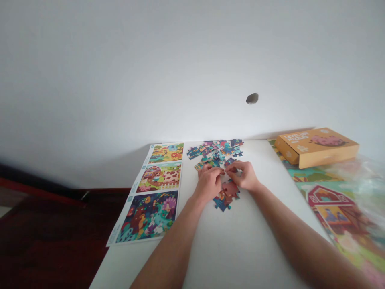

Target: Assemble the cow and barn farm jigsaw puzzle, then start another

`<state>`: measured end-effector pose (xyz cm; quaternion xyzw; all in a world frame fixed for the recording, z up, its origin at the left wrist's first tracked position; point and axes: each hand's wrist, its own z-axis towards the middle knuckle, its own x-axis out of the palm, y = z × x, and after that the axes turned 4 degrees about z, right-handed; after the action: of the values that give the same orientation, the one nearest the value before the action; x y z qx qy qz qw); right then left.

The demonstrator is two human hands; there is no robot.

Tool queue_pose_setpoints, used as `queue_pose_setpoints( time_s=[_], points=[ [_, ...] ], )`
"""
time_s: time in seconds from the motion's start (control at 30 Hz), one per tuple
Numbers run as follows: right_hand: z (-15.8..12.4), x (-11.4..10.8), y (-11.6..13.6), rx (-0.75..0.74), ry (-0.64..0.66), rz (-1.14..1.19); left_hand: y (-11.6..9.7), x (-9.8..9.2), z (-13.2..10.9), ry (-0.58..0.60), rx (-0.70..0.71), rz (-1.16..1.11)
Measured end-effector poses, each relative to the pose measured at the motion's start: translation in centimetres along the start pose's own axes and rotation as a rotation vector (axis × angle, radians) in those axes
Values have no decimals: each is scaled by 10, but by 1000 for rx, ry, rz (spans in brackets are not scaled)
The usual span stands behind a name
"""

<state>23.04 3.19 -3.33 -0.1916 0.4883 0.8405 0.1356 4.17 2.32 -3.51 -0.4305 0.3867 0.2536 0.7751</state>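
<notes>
Both hands meet over the middle of a white table (210, 241). My left hand (209, 180) is closed, its fingertips pinching a puzzle piece mostly hidden by the fingers. Opposite it, my right hand (246, 175) pinches a puzzle piece between thumb and forefinger; little of it shows. Just below the fingers lies a small joined section of puzzle (230, 190), reddish-brown with blue at its lower end. Beyond the hands, a loose heap of colourful puzzle pieces (215, 151) spreads towards the wall, partly covered by my left hand.
A reference sheet (161, 176) with three printed scenes lies along the left edge. At the right, a yellow puzzle box (319, 146) rests on a large farm picture (331, 200), with clear plastic wrap (363, 180) beside it. A white wall (180, 80) with a hole stands behind.
</notes>
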Motion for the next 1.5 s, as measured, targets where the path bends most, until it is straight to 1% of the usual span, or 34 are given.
queue_pose_setpoints(
  time_s=[0.03,0.07,0.13,0.17,0.2,0.23,0.3,0.37,0.43,0.5,0.6,0.67,0.77,0.83,0.9,0.97,1.07,1.13,1.2,1.27,1.5],
  points=[
    [2,0,1,-2,-51,-110,0,0,0,-11,0,2],
    [3,0,1,29,-134,-225,0,-1,-1,-18,7,5],
    [7,-3,-1,176,-302,-456,-2,-2,-2,-14,40,12],
    [8,-5,-2,274,-356,-557,-4,-3,-3,-1,61,15],
    [8,-7,-4,370,-374,-638,-5,-3,-3,16,82,18],
    [8,-8,-6,447,-359,-692,-6,-3,-3,36,100,20],
    [7,-10,-10,528,-289,-711,-8,-3,-4,64,122,24],
    [7,-12,-17,558,-258,-638,-9,-4,-3,60,104,30],
    [10,-16,-27,594,-312,-523,-9,-4,-3,38,65,31],
    [18,-23,-39,633,-413,-439,-9,-3,-4,26,39,28],
    [37,-32,-57,641,-484,-448,-9,-3,-5,44,45,27],
    [53,-35,-66,648,-483,-484,-9,-2,-4,48,38,28],
    [72,-34,-77,694,-413,-564,-6,0,-2,18,-18,23],
    [80,-33,-82,712,-368,-576,-4,1,0,1,-50,20],
    [82,-32,-86,717,-350,-569,-3,0,1,11,-53,19],
    [82,-33,-89,716,-350,-566,-5,-3,1,36,-26,13],
    [80,-34,-91,707,-357,-569,-12,-10,-1,107,90,-26],
    [80,-34,-91,706,-356,-574,-18,-13,-3,189,188,-60],
    [80,-33,-91,708,-353,-577,-22,-15,-4,262,241,-75],
    [81,-32,-90,706,-354,-584,-24,-15,-4,289,235,-67],
    [81,-33,-93,699,-362,-553,-21,-14,-3,229,131,-6]
  ],
)
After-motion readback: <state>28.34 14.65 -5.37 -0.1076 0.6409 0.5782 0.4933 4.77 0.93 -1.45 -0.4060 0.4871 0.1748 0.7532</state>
